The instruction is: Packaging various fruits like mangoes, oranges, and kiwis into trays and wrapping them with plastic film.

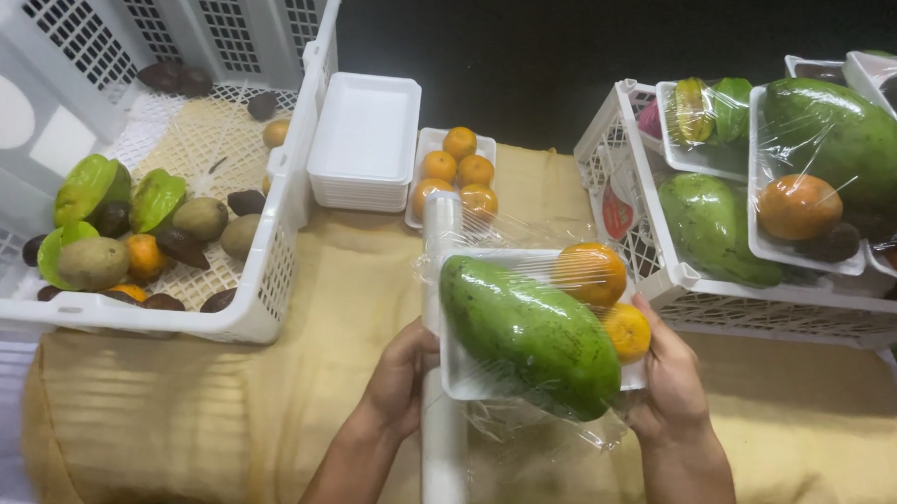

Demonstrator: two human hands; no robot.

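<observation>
A white foam tray holds a large green mango and two oranges, all under clear cling film. My left hand grips the tray's left edge, beside the white cling film roll that stands upright in front of me. My right hand holds the tray's right side, with film bunched loosely under the tray.
A white crate at left holds loose star fruit, kiwis, oranges and dark fruits. A stack of empty foam trays and a tray of oranges sit behind. A white crate at right holds wrapped fruit trays. Yellow cloth covers the table.
</observation>
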